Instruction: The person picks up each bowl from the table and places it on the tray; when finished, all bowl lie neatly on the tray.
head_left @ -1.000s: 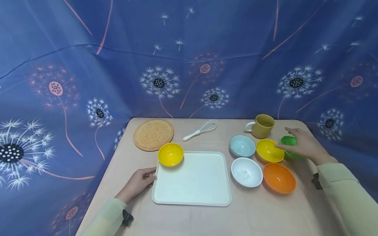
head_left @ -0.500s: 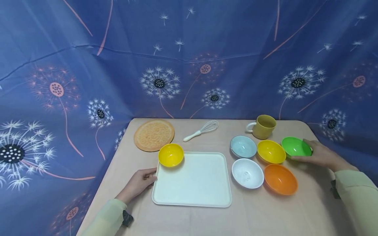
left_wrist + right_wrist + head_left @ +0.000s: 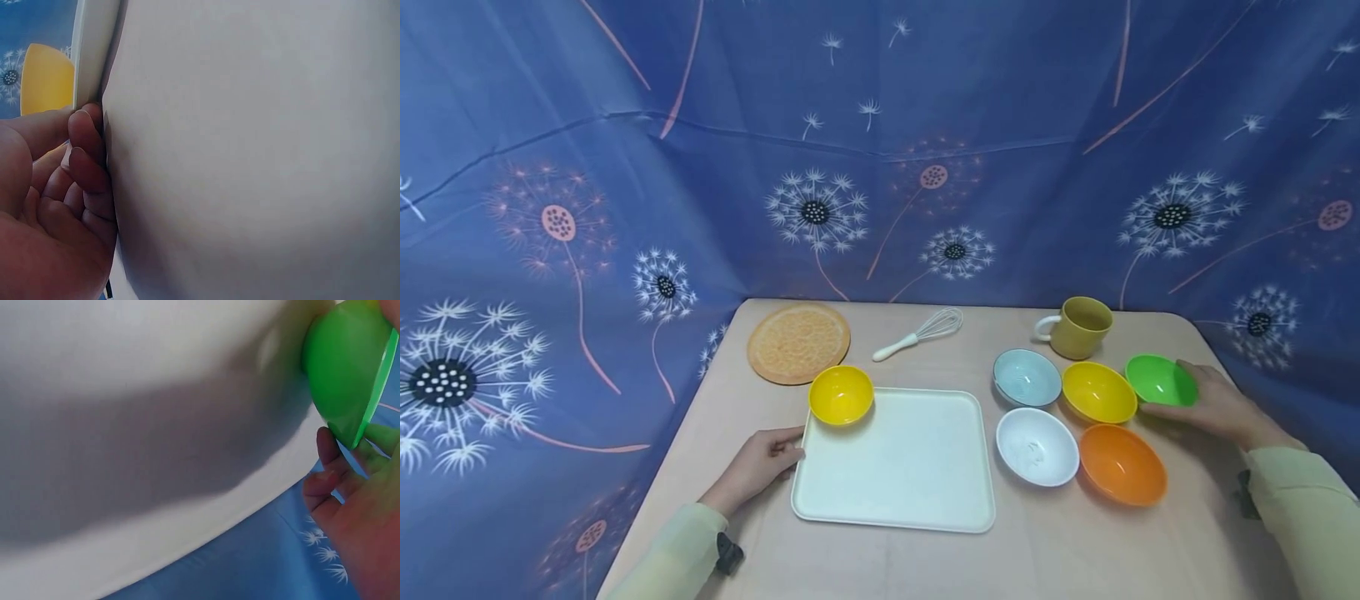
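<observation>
In the head view my left hand [image 3: 760,467] grips the left edge of a white rectangular tray [image 3: 895,467]. The left wrist view has its curled fingers [image 3: 87,153] right at the tray's rim [image 3: 94,50]. A small yellow bowl [image 3: 841,397] sits on the tray's back left corner. At the far right, my right hand [image 3: 1228,408] holds a green bowl [image 3: 1161,382] from its right side, thumb near the front and fingers behind. In the right wrist view the green bowl [image 3: 350,369] stands upright, with fingertips at its rim.
Beside the green bowl stand another yellow bowl [image 3: 1097,392], an orange bowl [image 3: 1122,465], a white bowl [image 3: 1037,447] and a light blue bowl [image 3: 1027,378]. A mustard mug [image 3: 1080,327] is behind them. A whisk [image 3: 917,333] and a round pizza-like board [image 3: 797,343] lie at the back.
My right hand has moved from over the green bowl to its right side and taken hold of it. The left hand keeps its place at the tray. The head view has shifted slightly.
</observation>
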Motion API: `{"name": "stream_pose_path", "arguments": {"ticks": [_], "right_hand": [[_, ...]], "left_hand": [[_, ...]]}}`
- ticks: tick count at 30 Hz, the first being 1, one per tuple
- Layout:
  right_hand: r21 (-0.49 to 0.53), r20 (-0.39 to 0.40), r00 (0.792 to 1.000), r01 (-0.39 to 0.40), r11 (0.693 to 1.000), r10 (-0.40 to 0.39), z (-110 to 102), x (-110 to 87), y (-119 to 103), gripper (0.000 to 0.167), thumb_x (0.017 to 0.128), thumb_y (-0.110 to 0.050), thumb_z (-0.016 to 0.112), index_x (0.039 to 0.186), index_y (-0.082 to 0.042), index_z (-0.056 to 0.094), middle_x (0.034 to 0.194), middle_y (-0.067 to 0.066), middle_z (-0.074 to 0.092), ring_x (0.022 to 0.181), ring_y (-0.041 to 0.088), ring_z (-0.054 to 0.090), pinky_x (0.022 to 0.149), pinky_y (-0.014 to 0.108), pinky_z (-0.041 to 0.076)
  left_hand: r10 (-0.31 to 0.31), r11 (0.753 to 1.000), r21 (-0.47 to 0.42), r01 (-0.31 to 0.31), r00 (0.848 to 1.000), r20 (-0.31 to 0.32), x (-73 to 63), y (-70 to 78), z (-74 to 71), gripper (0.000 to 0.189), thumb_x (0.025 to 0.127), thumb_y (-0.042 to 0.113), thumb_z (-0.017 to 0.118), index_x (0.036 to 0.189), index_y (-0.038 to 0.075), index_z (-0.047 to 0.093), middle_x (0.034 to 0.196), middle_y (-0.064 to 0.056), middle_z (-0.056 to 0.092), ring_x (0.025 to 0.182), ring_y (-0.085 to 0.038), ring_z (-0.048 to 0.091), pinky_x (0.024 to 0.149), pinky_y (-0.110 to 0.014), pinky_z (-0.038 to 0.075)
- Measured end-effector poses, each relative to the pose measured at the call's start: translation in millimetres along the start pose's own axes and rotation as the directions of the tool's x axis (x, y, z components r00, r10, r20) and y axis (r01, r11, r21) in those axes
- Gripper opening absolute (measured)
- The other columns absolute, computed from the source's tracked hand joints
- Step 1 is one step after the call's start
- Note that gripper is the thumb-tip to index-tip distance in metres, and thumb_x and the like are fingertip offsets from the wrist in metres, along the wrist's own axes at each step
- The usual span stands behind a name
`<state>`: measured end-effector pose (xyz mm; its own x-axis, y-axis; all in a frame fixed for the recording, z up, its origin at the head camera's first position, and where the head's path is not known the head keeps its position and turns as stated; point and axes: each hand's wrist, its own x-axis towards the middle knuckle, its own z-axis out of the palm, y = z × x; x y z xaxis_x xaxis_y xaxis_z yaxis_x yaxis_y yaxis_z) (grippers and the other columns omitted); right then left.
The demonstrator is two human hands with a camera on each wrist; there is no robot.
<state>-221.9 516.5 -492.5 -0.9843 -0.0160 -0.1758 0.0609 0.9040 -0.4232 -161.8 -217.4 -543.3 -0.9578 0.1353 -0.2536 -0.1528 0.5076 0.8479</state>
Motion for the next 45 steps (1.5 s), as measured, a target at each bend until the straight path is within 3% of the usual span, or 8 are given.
{"name": "stream_pose_path", "arguments": {"ticks": [16, 25, 31, 39, 45], "right_hand": [[-0.035, -0.132, 0.989, -0.069, 0.997, 0.064, 3.6, -9.2, 5.9, 0.132, 0.084, -0.068, 0.076, 0.153, 0.022, 0.009, 0.138, 0.053, 0.022, 0.112, 0.064, 0.038, 0.083, 0.082, 0.04], [-0.056, -0.2, 0.979, -0.038, 0.998, 0.026, -9.6, -20.2, -1.1, 0.128, 0.086, -0.064, 0.076, 0.157, 0.016, 0.007, 0.135, 0.053, 0.024, 0.108, 0.065, 0.04, 0.078, 0.081, 0.04], [-0.058, -0.248, 0.969, -0.005, 0.998, -0.01, -15.5, -24.2, -23.1, 0.124, 0.083, -0.064, 0.08, 0.156, 0.016, 0.019, 0.136, 0.048, 0.028, 0.109, 0.062, 0.04, 0.077, 0.079, 0.04], [-0.076, -0.209, 0.974, 0.072, 0.995, -0.086, -19.0, -26.6, -68.0, 0.122, 0.083, -0.065, 0.08, 0.161, 0.008, 0.02, 0.147, 0.041, 0.027, 0.113, 0.059, 0.043, 0.08, 0.081, 0.04], [-0.079, -0.215, 0.962, 0.155, 0.985, -0.169, -10.4, -24.6, -99.9, 0.123, 0.078, -0.061, 0.085, 0.16, 0.008, 0.025, 0.149, 0.039, 0.029, 0.114, 0.056, 0.044, 0.082, 0.078, 0.042]], "left_hand": [[0.008, 1.0, 0.002, -0.008, 1.0, 0.003, 0.4, -0.3, -0.2, 0.05, 0.098, 0.014, 0.074, 0.146, 0.007, 0.061, 0.08, -0.004, 0.064, 0.07, -0.018, 0.063, 0.063, -0.03, 0.058], [0.013, 1.0, 0.018, -0.013, 1.0, 0.006, 0.3, -2.1, -1.0, 0.049, 0.098, 0.015, 0.073, 0.146, 0.009, 0.062, 0.078, -0.003, 0.064, 0.068, -0.017, 0.062, 0.06, -0.029, 0.055], [0.014, 1.0, 0.012, -0.015, 1.0, 0.009, 0.6, -2.1, -0.8, 0.049, 0.099, 0.014, 0.073, 0.146, 0.007, 0.061, 0.078, -0.003, 0.064, 0.068, -0.018, 0.062, 0.061, -0.029, 0.056], [-0.013, 1.0, 0.011, 0.013, 1.0, -0.006, 2.4, -1.7, 0.0, 0.05, 0.098, 0.012, 0.073, 0.146, 0.009, 0.062, 0.078, -0.004, 0.064, 0.068, -0.018, 0.063, 0.061, -0.029, 0.057], [-0.013, 1.0, 0.013, 0.013, 1.0, -0.007, 3.6, -2.1, -0.1, 0.05, 0.098, 0.014, 0.074, 0.146, 0.011, 0.062, 0.076, -0.003, 0.063, 0.068, -0.017, 0.062, 0.061, -0.029, 0.056]]}}
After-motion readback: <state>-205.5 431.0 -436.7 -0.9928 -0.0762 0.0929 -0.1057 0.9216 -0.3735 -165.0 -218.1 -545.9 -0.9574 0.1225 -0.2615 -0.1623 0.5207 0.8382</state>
